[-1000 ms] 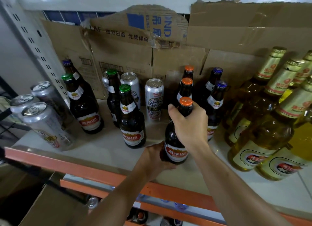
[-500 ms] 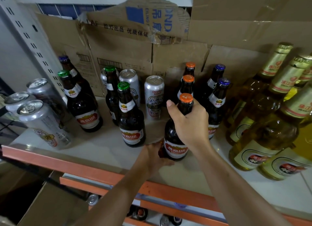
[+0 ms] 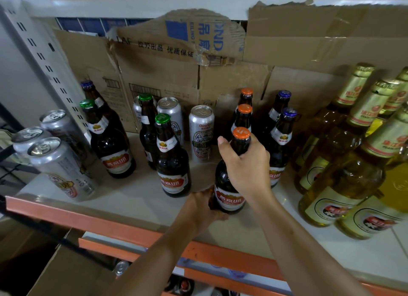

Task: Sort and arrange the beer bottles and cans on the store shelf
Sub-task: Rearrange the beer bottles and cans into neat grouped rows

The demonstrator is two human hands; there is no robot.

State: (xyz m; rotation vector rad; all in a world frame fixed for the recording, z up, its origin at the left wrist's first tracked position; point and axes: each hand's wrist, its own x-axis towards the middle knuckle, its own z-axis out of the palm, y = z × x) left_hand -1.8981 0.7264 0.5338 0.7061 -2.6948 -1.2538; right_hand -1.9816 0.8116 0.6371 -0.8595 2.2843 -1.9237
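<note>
My right hand reaches in from the lower right, forearm angled up and to the left, and wraps the neck and shoulder of the orange-capped bottle. The thumb stands up on the left side of the neck and the other fingers curl round the right side just under the cap, so they are closed on the glass. My left hand comes up from below, wrist bent, and cups the bottle's base at its left side; its fingers are pressed to the glass low down, though their tips are hidden behind the bottle.

The bottle stands about upright near the front of the white shelf, its red label facing me. It is the front one of a row: two more orange-capped bottles stand behind it. Just to its right are two blue-capped bottles, the nearer one partly hidden by my right hand. To its left stands a green-capped bottle, apart from it, with silver cans further back. Tall gold-foiled bottles crowd the right end of the shelf, and more cans lean at the left end. Flattened cardboard lines the back.
</note>
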